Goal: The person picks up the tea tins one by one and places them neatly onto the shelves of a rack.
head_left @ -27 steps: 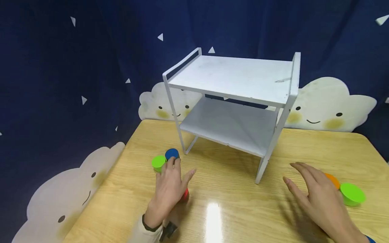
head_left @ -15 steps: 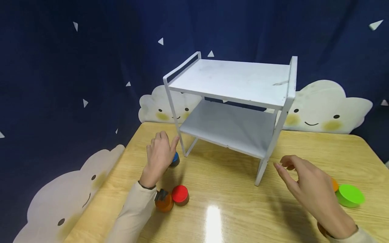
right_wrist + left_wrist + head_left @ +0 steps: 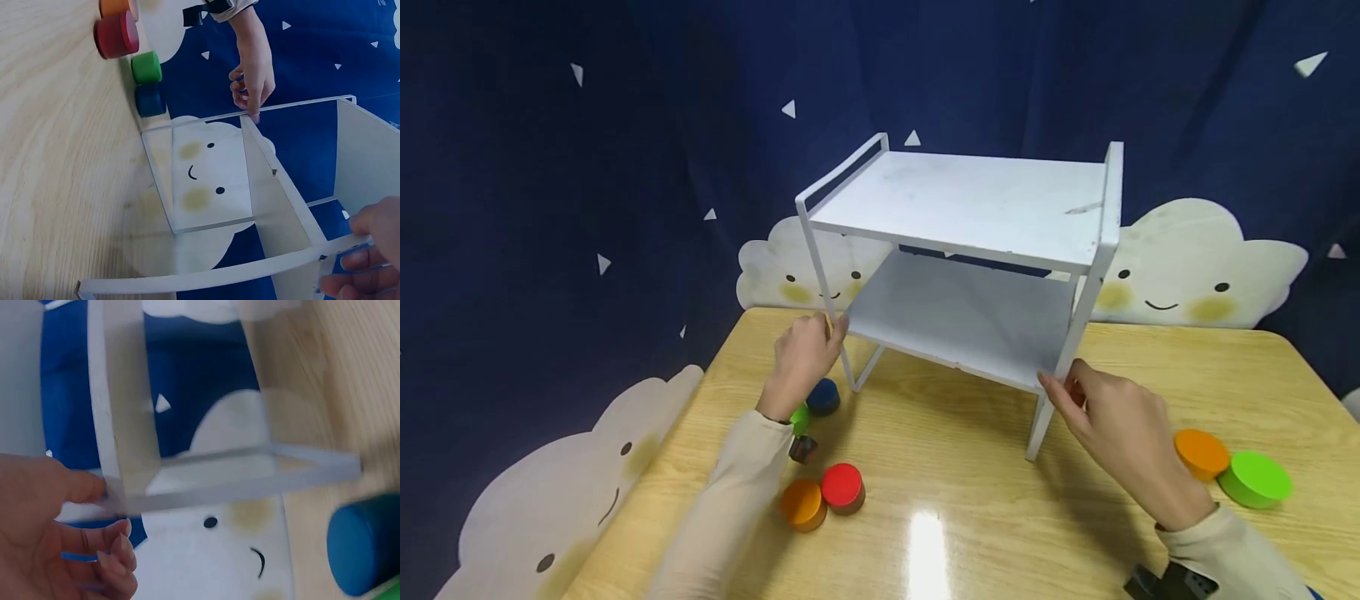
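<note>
A white two-tier shelf rack [image 3: 985,200] stands on the table, both of its boards bare. At the lower board's left end, my left hand [image 3: 802,362] pinches the front post, thumb towards the inside. The left wrist view has the thumb [image 3: 84,486] against the post and the other fingers curled by its far side. My right hand [image 3: 1112,417] grips the right front post at the same height. Seen from the right wrist, its thumb [image 3: 369,219] and curled fingers lie either side of the white post [image 3: 206,280].
Left of the rack are a blue cylinder [image 3: 823,397] and a green one [image 3: 800,419], partly hidden by the left wrist. Nearer are red [image 3: 843,488] and orange [image 3: 803,504] cylinders. Orange [image 3: 1201,454] and green [image 3: 1255,480] ones sit at right. A dark blue curtain [image 3: 700,100] hangs behind.
My left hand has moved from over the cylinders up to the rack's left post. The right hand has come leftward onto the right post. Both hands now grip the rack, which stands in place.
</note>
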Available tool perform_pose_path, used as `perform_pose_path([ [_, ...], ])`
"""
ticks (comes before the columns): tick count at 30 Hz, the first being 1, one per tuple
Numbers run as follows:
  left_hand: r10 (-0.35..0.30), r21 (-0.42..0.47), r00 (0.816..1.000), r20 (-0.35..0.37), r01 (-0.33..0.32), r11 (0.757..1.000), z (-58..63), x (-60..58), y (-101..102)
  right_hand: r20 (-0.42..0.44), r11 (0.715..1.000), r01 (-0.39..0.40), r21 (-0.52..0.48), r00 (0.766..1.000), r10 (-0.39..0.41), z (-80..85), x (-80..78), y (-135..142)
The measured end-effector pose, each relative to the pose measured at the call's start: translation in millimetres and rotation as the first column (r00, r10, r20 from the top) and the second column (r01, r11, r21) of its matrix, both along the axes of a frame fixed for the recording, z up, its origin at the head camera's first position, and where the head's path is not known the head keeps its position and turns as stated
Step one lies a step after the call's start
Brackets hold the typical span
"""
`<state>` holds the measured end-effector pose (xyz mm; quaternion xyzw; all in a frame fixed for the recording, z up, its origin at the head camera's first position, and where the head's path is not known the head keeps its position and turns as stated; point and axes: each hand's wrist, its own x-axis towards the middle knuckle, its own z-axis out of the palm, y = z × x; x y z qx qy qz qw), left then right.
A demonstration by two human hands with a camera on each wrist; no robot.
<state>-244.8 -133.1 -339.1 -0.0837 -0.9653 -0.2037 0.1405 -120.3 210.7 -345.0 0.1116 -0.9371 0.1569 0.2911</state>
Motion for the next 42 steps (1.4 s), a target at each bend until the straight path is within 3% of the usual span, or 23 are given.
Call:
perform_pose_path([
  [4, -0.018, 0.029, 1.0, -0.007, 0.018, 0.999, 0.2, -0.2, 3.2, -0.023, 1.0, -0.02, 0.011, 1.0, 0.02, -2.4, -2.4, -3.7],
  [12, -0.008, -0.009, 1.0, -0.019, 0.008, 1.0, -4.2, -6.3, -0.2, -0.053, 0.998, -0.039, 0.042, 0.998, 0.041, -1.2, -3.8, -10.5],
  [19, -0.066, -0.052, 0.993, -0.096, 0.061, 0.997, -10.6, 1.0, 9.0, 0.0, 1.0, -0.005, -0.025, 1.0, 0.005, -2.2, 1.7, -6.1],
  [23, -0.106, -0.08, 0.983, -0.152, 0.095, 0.992, -11.4, 6.1, 18.2, -0.041, 0.999, 0.009, -0.048, 0.999, -0.011, -2.4, 2.3, 4.5],
  [26, -0.118, -0.092, 0.975, -0.186, 0.103, 0.99, -11.1, 12.2, 23.3, -0.078, 0.999, 0.006, -0.053, 0.997, -0.01, -2.2, 2.4, 13.0],
  [32, -0.14, -0.079, 0.97, -0.197, 0.127, 0.989, -9.4, 35.2, 29.2, -0.024, 0.997, 0.041, -0.061, 0.999, -0.043, 1.4, 5.8, 29.7],
  [38, -0.129, -0.128, 0.952, -0.277, 0.096, 0.987, -9.1, 60.3, 33.4, -0.018, 0.998, 0.045, -0.041, 0.999, -0.046, 3.2, 8.8, 43.1],
  [42, -0.133, -0.156, 0.944, -0.303, 0.089, 0.984, -9.6, 70.3, 36.1, -0.013, 0.998, 0.044, -0.042, 0.999, -0.044, 2.1, 11.5, 48.2],
])
